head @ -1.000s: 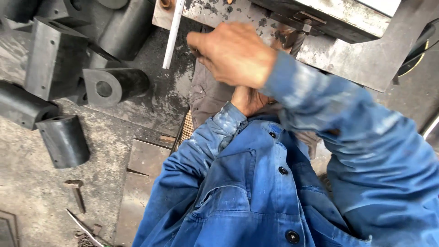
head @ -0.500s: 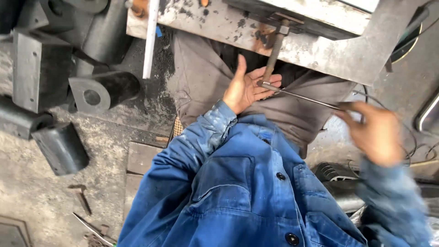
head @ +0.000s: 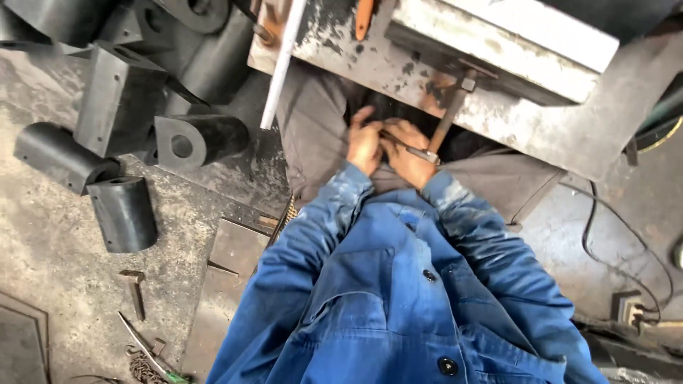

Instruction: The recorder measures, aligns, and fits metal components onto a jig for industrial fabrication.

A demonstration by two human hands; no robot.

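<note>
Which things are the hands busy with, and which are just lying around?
In use:
left hand
right hand
thin metal rod
rusty bolt

Lying about:
black rubber cylinders
small hammer on the concrete floor
black cable

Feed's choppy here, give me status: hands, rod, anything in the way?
Left hand and right hand together on thin metal rod. Rod close under machine table. Rusty bolt right beside it.

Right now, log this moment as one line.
left hand: on thin metal rod | right hand: grips rod | above: worn steel plate
</note>
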